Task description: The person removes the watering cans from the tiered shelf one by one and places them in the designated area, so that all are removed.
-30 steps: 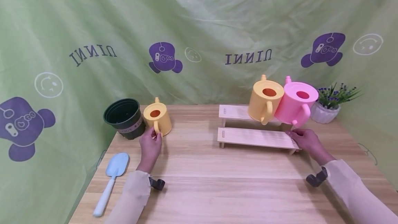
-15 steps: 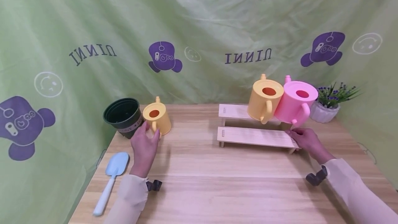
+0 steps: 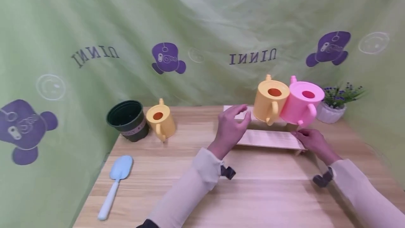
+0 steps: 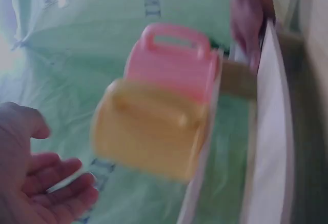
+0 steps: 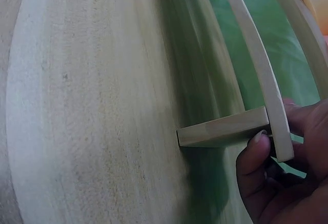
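Observation:
My left hand (image 3: 230, 127) is held over the left part of a two-step wooden stand (image 3: 269, 139), its fingers relaxed with nothing between them. In the left wrist view those fingers spread apart, short of a yellow watering can (image 4: 148, 131). That can sits on the stand's upper step, side by side with a pink watering can (image 3: 300, 103). At the lower step's right end, my right hand (image 3: 313, 143) grips the board; the right wrist view has its fingers curled around the board's end by a leg (image 5: 225, 129). Another yellow watering can (image 3: 162, 122) stands on the table at the left.
A dark green flowerpot (image 3: 128, 120) stands beside the left watering can. Nearer lies a light blue garden trowel (image 3: 117, 182). A white pot of purple flowers (image 3: 330, 112) is behind the stand's right end. A green printed curtain (image 3: 202, 17) closes off the back.
My left hand has let go of the left yellow watering can's handle and swung right to the stand. The right hand stays at the lower step's end.

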Available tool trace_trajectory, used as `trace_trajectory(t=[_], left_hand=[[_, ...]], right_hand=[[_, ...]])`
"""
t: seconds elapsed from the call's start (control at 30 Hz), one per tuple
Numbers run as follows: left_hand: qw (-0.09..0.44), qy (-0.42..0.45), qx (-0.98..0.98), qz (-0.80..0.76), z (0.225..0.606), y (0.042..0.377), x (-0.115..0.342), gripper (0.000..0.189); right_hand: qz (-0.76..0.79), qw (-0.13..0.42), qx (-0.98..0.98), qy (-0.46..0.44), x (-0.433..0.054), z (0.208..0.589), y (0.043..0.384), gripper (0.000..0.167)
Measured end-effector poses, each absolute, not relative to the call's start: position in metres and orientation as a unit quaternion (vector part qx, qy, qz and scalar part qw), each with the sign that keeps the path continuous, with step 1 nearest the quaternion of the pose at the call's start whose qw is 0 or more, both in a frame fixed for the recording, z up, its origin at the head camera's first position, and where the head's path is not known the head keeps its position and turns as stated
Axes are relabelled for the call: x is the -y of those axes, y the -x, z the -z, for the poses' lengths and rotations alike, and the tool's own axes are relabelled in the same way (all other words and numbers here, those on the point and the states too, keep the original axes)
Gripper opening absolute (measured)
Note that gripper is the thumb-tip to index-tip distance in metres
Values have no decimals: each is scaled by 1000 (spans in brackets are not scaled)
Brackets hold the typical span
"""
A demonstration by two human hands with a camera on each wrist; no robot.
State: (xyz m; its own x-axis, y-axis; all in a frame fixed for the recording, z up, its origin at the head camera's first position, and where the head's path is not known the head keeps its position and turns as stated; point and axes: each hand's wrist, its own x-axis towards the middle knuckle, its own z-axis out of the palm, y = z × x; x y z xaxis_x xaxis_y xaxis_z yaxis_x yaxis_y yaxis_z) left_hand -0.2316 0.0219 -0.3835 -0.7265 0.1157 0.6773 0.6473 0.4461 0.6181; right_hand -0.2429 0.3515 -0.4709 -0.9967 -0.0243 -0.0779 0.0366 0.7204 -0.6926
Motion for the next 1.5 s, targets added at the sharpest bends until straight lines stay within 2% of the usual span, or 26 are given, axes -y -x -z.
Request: trace_trajectory(t=[0.2, 0.37, 0.63, 0.73, 0.83, 0.97, 1.1, 1.3, 1.5], left_hand=[[286, 221, 809, 463, 386, 249, -64, 25], [301, 176, 843, 410, 391, 251, -91, 31], [270, 143, 837, 453, 386, 250, -107, 31], [282, 155, 823, 468, 386, 246, -108, 30], [320, 175, 809, 461, 386, 241, -106, 29], [366, 196, 772, 480, 379, 235, -94, 27], [369, 191, 732, 539, 366, 234, -69, 24], [378, 143, 719, 565, 364, 243, -7, 22], [366, 52, 744, 557, 387, 249, 55, 16]], right_hand=[[378, 13, -926, 12, -326, 472, 264, 49], [369, 18, -929, 14, -328, 471, 265, 49], [367, 15, -930, 8, -334, 466, 262, 49], [362, 22, -932, 3, -340, 468, 258, 49], [365, 34, -930, 1, -344, 471, 251, 49], [377, 31, -926, 1, -348, 474, 246, 48], [389, 27, -921, 3, -351, 476, 244, 47], [385, 41, -922, -1, -356, 476, 244, 50], [380, 32, -924, -1, -358, 473, 244, 49]])
